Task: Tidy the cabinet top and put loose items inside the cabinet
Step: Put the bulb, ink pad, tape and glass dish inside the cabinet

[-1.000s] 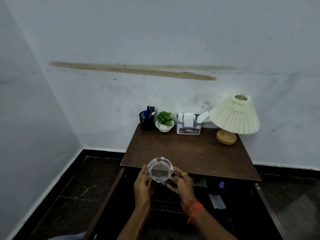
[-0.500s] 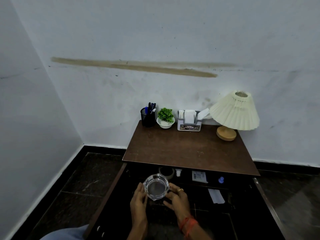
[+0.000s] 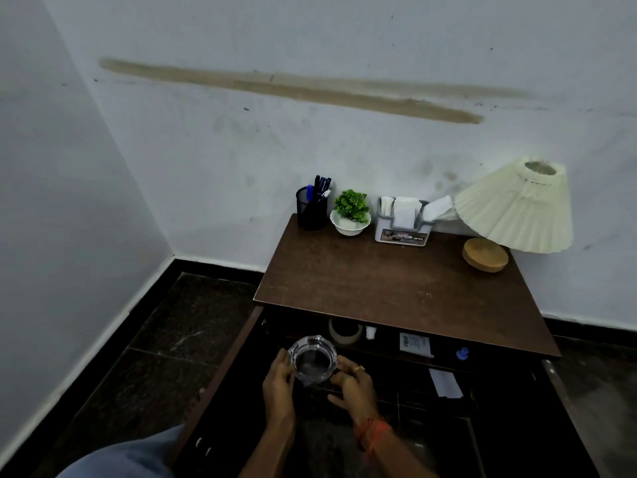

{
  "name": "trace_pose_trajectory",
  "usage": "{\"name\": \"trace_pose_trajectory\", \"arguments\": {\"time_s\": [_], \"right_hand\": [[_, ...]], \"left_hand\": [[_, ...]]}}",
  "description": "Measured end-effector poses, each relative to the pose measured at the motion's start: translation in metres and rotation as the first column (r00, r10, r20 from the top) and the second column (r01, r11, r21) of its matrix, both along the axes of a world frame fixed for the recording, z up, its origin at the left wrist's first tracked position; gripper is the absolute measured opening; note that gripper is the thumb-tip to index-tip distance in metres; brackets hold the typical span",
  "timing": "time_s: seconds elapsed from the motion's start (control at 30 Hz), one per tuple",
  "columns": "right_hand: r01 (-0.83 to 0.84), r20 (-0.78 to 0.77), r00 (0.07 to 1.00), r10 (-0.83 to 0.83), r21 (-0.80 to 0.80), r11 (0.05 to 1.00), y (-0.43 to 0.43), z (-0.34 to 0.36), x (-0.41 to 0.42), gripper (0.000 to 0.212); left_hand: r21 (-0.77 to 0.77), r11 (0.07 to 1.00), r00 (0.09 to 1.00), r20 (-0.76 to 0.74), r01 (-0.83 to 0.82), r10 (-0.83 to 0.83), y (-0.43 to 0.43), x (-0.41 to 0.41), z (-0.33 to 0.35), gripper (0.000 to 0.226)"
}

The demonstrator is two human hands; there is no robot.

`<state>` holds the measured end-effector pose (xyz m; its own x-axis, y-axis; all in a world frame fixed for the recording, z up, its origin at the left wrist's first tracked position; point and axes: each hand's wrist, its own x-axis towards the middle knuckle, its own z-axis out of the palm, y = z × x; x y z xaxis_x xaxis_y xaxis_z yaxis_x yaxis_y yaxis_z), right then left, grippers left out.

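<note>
Below the cabinet top [image 3: 396, 281], both hands clasp a glass ashtray [image 3: 312, 361]
Left hand [image 3: 278, 384] and right hand [image 3: 355, 386] fingers clamp its sides; beyond the fingertips a tape roll [image 3: 344, 332] lies inside the cabinet

Glass ashtray [image 3: 312, 362]: clear, thick-walled, faceted rim, open side up, roughly level.
Where: in front of the cabinet top [image 3: 396, 284], low, over the dark open cabinet interior [image 3: 386, 343].
Cabinet top: brown wood, front part bare.
Inside: tape roll [image 3: 344, 331], small card [image 3: 415, 343], blue cap [image 3: 462, 353].

Left hand [image 3: 280, 384], right hand [image 3: 353, 386] cupped facing (fingers curled), forearms converging.
</note>
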<state>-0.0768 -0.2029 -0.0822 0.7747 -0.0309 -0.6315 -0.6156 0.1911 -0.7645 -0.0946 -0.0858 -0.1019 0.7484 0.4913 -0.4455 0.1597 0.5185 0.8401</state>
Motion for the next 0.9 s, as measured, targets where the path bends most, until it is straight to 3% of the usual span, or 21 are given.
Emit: {"name": "trace_pose_trajectory", "arguments": {"time_s": [0.57,0.9], "right_hand": [[0.011,-0.08,0.997,-0.008,0.037,0.999,0.028,-0.048,0.078,0.044],[0.11,-0.14,0.985,-0.096,0.089,0.99,0.034,-0.068,0.106,0.047]], "left_hand": [[-0.182,0.976,0.992,-0.064,-0.117,0.107,0.021,0.078,-0.048,0.046],[-0.078,0.996,0.995,-0.1,-0.031,0.023,0.022,0.111,-0.078,0.031]]}}
